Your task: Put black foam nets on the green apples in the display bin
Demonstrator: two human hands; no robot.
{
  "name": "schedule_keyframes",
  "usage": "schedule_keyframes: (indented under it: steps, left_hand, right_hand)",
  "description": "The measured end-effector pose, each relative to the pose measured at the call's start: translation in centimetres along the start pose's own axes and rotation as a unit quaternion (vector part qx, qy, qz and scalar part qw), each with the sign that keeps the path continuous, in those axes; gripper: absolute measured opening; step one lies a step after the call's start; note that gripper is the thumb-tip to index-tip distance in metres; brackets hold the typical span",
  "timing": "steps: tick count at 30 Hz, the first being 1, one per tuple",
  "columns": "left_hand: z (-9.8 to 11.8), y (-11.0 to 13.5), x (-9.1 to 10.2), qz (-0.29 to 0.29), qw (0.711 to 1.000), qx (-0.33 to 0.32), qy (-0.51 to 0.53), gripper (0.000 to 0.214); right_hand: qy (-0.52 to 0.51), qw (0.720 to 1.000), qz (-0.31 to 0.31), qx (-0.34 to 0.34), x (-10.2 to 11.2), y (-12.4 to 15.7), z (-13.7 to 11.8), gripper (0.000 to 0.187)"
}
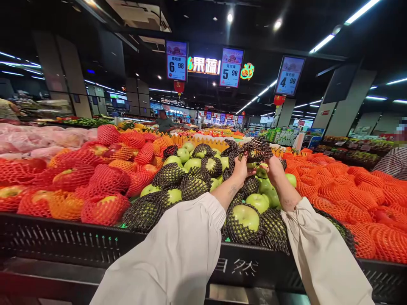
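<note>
My left hand (pixel 241 168) and my right hand (pixel 275 167) are raised side by side over the far part of a pile of green apples (pixel 246 217). Between them they grip a black foam net sleeve (pixel 256 151) stretched across the top, with a green apple (pixel 261 171) showing just below it. Both hands are closed on the net. Many green apples in the pile wear the same black netting (pixel 169 174); a few lie bare. Both of my arms are in pale long sleeves.
Red and orange netted fruit (pixel 104 180) fills the bin on the left, and more orange netted fruit (pixel 359 192) lies on the right. A black slotted crate wall (pixel 63 241) fronts the display. Price signs (pixel 177 60) hang overhead. A person in grey (pixel 164 123) stands far back; a striped sleeve (pixel 394 162) is at the right.
</note>
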State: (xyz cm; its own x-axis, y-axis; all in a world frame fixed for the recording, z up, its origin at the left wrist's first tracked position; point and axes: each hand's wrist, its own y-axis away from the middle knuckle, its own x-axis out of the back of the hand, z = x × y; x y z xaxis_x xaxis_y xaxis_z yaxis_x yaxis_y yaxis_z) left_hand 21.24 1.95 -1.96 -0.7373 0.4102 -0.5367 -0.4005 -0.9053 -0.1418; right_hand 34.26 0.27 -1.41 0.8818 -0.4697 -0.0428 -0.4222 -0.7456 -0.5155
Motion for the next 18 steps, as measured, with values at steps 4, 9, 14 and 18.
schedule_keyframes:
  steps: [4, 9, 14, 18]
  left_hand:
    - [0.5, 0.1, 0.0, 0.017, 1.0, -0.017, 0.013, 0.024]
    - [0.7, 0.5, 0.1, 0.02, 0.999, -0.012, 0.03, 0.022]
    - [1.0, 1.2, 0.1, -0.008, 0.998, -0.007, 0.066, 0.031]
    - [0.9, 1.6, -0.1, -0.028, 0.997, -0.022, 0.062, 0.035]
  right_hand:
    - [-0.1, 0.995, -0.003, 0.016, 0.3, 0.4, -1.6, 0.033]
    - [-0.191, 0.977, -0.089, -0.01, -0.1, 2.2, -3.3, 0.036]
    - [-0.196, 0.969, -0.066, -0.132, -1.1, 1.8, -2.7, 0.018]
    - [-0.159, 0.975, -0.057, -0.142, 0.0, 1.5, -2.0, 0.013]
